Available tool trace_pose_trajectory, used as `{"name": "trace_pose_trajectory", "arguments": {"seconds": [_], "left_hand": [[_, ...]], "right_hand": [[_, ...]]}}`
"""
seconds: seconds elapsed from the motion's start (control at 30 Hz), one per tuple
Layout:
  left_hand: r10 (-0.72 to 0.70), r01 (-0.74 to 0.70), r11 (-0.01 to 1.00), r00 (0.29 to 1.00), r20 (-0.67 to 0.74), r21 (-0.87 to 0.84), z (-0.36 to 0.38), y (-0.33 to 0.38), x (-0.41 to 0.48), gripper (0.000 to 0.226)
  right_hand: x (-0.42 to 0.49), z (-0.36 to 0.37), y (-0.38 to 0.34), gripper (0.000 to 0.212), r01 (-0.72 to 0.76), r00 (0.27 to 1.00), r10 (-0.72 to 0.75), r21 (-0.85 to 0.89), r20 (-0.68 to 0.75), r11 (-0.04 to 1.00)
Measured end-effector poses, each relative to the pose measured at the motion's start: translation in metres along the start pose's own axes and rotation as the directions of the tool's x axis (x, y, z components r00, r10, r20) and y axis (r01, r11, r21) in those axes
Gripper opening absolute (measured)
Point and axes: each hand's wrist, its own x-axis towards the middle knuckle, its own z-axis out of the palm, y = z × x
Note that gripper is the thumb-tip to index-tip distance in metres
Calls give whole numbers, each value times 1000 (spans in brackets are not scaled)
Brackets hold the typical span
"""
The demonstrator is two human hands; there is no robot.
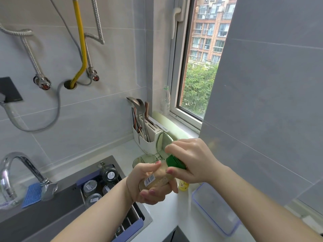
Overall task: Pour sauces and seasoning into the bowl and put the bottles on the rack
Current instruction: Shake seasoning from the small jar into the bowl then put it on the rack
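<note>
My left hand [150, 186] grips the body of a clear bottle [158, 179] with pale contents and a barcode label, held tilted above the counter. My right hand [190, 159] is closed around the bottle's green cap [174, 160]. Below and left, a metal rack with blue ends [132, 227] sits over the dark sink and holds several dark jars [97, 186]. A small green glass bowl [141, 160] stands on the counter just behind my left hand, partly hidden. A yellow bottle [183, 186] shows under my right hand.
A chrome tap [21, 172] and blue sponge [32, 193] are at the left. A white utensil holder [146, 133] and a green lid [163, 144] stand by the wall. A clear plastic box with a blue rim [213, 208] lies at right. A plastic bottle [165, 101] stands on the windowsill.
</note>
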Motion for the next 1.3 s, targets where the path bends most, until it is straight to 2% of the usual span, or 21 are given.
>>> {"name": "trace_pose_trajectory", "arguments": {"seconds": [0.1,0.17,0.23,0.33,0.4,0.47,0.5,0.57,0.6,0.67,0.7,0.8,0.87,0.93,1.0,1.07,1.13,1.17,1.2,1.23,1.3], "left_hand": [[-12,14,999,999,39,-53,-2,-1,1,56],[-18,17,1000,998,-68,-15,0,0,-1,52],[14,13,995,966,-257,102,5,2,-3,51],[166,-6,951,855,-491,310,13,2,1,48],[294,54,869,742,-602,491,17,0,8,39],[476,235,678,580,-661,696,16,-3,15,31],[582,367,524,504,-638,769,15,-6,17,30],[734,586,227,422,-533,777,11,-12,19,35],[778,653,140,392,-491,744,10,-14,20,37],[833,741,48,340,-437,670,11,-16,24,37],[857,778,-21,338,-390,628,11,-17,25,35],[875,824,-271,426,-230,498,0,-23,26,33],[877,829,-327,445,-181,454,-7,-27,25,33],[887,836,-290,418,-198,467,-6,-29,25,34],[881,828,-152,361,-305,540,-2,-27,24,35],[805,725,111,336,-490,680,1,-22,23,35],[628,447,536,356,-692,716,6,-13,24,35],[505,270,743,375,-778,613,9,-9,24,37],[364,128,885,411,-836,448,11,-6,23,39],[240,21,959,467,-851,282,14,-2,21,40],[97,-120,992,594,-798,31,19,6,16,45]], "right_hand": [[-2,3,-4,62,-52,999,52,57,-11,997],[-5,7,-2,51,-139,990,140,72,-9,988],[-9,11,3,39,-233,972,233,74,12,970],[-14,16,12,34,-385,922,377,125,83,914],[-19,20,18,38,-495,867,476,146,147,856],[-24,24,23,42,-610,786,576,123,225,783],[-26,27,25,44,-657,742,616,102,264,747],[-28,31,27,46,-725,669,675,72,312,685],[-28,33,28,47,-758,631,704,66,326,649],[-27,35,28,47,-840,521,774,58,359,539],[-26,36,28,45,-888,443,806,64,392,456],[-24,37,26,35,-982,185,820,132,542,134],[-25,35,24,34,-991,103,792,134,602,27],[-27,35,24,42,-991,106,778,134,620,28],[-27,35,22,57,-984,168,782,144,600,101],[-24,31,20,65,-970,240,807,151,540,188],[-23,27,21,64,-950,305,826,209,475,231],[-22,24,22,62,-933,345,826,257,445,251],[-22,22,23,60,-910,390,822,312,415,274],[-21,20,24,60,-880,436,816,371,380,297],[-19,18,24,62,-819,512,803,455,306,349]]}}
